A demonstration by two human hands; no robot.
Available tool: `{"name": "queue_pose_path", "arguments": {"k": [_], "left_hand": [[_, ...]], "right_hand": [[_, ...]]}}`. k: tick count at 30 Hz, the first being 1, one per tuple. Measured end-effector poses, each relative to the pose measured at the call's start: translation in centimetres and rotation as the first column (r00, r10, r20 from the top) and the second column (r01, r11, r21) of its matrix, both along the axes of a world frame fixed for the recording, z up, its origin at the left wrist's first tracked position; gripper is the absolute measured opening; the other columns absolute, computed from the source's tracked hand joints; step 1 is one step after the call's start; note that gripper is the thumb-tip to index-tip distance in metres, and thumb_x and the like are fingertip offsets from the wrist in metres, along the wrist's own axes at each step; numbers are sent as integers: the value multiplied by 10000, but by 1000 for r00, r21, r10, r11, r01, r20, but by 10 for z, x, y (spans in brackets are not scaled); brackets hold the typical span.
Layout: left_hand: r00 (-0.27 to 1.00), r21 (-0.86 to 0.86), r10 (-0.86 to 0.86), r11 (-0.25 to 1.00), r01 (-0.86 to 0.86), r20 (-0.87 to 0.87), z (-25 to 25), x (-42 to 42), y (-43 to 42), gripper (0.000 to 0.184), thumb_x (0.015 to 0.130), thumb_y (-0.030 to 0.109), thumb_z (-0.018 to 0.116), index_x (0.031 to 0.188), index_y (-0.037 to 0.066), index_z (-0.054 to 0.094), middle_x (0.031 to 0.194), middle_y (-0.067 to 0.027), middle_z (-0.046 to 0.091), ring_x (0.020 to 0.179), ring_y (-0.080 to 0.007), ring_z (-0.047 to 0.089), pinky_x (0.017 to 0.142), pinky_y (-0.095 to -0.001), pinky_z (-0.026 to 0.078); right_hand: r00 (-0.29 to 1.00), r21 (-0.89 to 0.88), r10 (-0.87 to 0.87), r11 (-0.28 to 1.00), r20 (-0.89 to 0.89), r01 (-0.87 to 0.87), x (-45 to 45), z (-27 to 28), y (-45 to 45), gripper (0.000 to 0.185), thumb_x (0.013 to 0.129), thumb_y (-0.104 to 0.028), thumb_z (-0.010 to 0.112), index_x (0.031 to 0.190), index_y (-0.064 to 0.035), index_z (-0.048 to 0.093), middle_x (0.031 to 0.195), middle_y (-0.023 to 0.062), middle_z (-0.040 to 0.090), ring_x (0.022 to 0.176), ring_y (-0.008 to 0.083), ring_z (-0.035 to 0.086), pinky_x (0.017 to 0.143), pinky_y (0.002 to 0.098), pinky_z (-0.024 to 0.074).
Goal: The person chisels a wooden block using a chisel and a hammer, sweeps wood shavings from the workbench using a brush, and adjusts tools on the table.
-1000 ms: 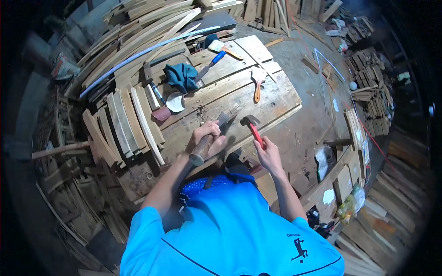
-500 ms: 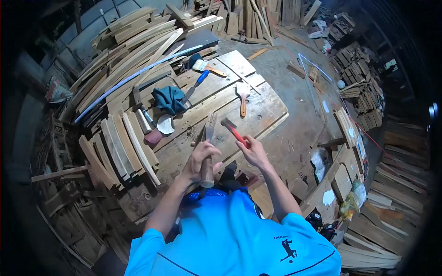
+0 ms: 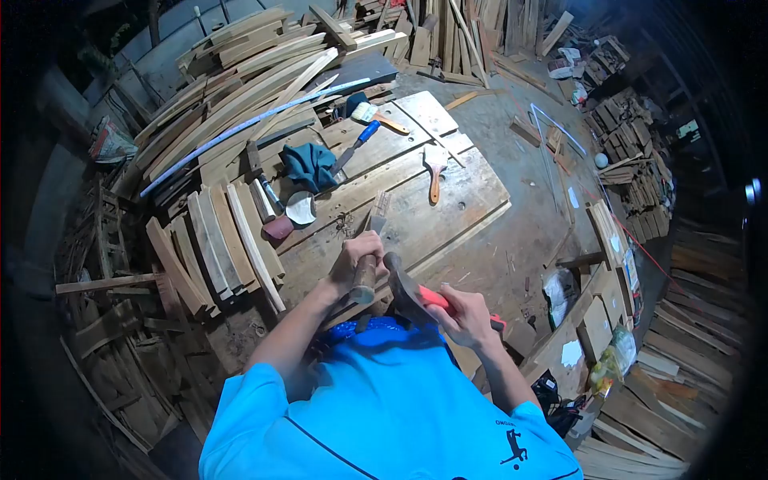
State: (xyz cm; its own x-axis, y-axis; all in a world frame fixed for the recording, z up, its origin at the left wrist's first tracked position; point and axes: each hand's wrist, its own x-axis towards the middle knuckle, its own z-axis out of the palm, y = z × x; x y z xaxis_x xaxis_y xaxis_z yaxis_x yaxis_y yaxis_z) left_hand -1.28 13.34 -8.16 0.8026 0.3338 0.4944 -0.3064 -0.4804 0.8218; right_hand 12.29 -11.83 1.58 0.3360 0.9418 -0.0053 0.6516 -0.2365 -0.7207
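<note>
In the middle of the frame, the left hand (image 3: 360,254) has its fingers curled tight around the wooden handle of a chisel (image 3: 365,274). Its blade points to the top of the frame, over the wooden surface (image 3: 476,184). Right of it, the right hand (image 3: 468,316) has its fingers wrapped around the red handle of a hammer (image 3: 434,298). The hammer's dark head is near the chisel's handle end. A paintbrush (image 3: 434,180) and a green cloth (image 3: 308,166) lie higher up.
</note>
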Motion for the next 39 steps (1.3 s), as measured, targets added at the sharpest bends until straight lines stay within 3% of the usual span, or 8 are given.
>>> {"name": "queue_pose_path", "arguments": {"k": [7, 15, 21, 25, 29, 32, 36, 39], "left_hand": [[997, 37, -45, 998, 43, 66, -5, -9, 5, 269, 771, 6, 796, 819, 29, 532, 742, -107, 570, 689, -246, 578, 606, -357, 458], [995, -39, 85, 995, -87, -55, -2, 1, 6, 264, 850, 93, 785, 749, 54, 544, 675, -50, 525, 615, -152, 517, 585, -317, 433], [997, 19, 72, 997, -72, 1, 5, 4, 9, 259, 844, 94, 783, 750, 54, 544, 666, -67, 511, 596, -163, 509, 571, -327, 424], [998, 19, 60, 998, -60, 23, -6, 5, 9, 256, 838, 90, 782, 745, 51, 547, 674, -81, 511, 608, -191, 523, 575, -343, 429], [999, 26, 11, 1000, -12, 40, -13, 6, 11, 246, 818, 69, 790, 752, 34, 555, 692, -97, 537, 626, -234, 535, 590, -364, 431], [1000, 15, 1, 1000, -1, 15, -3, 6, 17, 244, 806, 59, 794, 751, 28, 559, 695, -105, 548, 628, -259, 536, 596, -374, 429], [999, 33, -24, 999, 23, 45, -11, 10, 18, 251, 810, 53, 785, 740, 30, 545, 695, -109, 551, 651, -272, 543, 619, -382, 439], [999, 38, -22, 999, 20, 42, -7, 9, 20, 248, 814, 58, 770, 732, 26, 538, 707, -111, 559, 679, -276, 560, 640, -395, 452]], "right_hand": [[996, 253, 6, 967, -83, 15, -39, 60, -14, 384, 898, -390, 711, 778, -56, 563, 650, 129, 538, 555, 317, 571, 523, 397, 431], [935, 185, 30, 978, 354, -101, -97, 109, -7, 517, 873, -604, 695, 811, -107, 568, 692, 61, 581, 602, 259, 635, 515, 374, 452], [846, -99, -22, 991, 533, 88, -99, 84, 0, 531, 851, -606, 712, 803, -100, 559, 679, 61, 583, 601, 269, 635, 502, 400, 438], [912, 109, 58, 988, 405, -111, -98, 72, -7, 532, 834, -619, 708, 817, -104, 576, 674, 64, 578, 627, 293, 644, 528, 399, 460], [854, -29, -24, 999, 520, 46, -94, 67, 3, 522, 864, -582, 708, 792, -92, 543, 646, 69, 564, 595, 275, 645, 483, 412, 459], [899, 167, 79, 972, 431, -166, -95, 59, -8, 517, 871, -586, 699, 813, -94, 552, 651, 68, 576, 575, 279, 634, 471, 413, 455], [879, -78, -38, 993, 475, 85, -87, 44, 1, 547, 846, -636, 685, 785, -102, 582, 668, 72, 588, 614, 276, 651, 516, 394, 456], [850, 114, 71, 982, 521, -153, -89, 51, -2, 527, 853, -613, 695, 768, -115, 544, 628, 50, 531, 571, 242, 621, 486, 393, 456]]}}
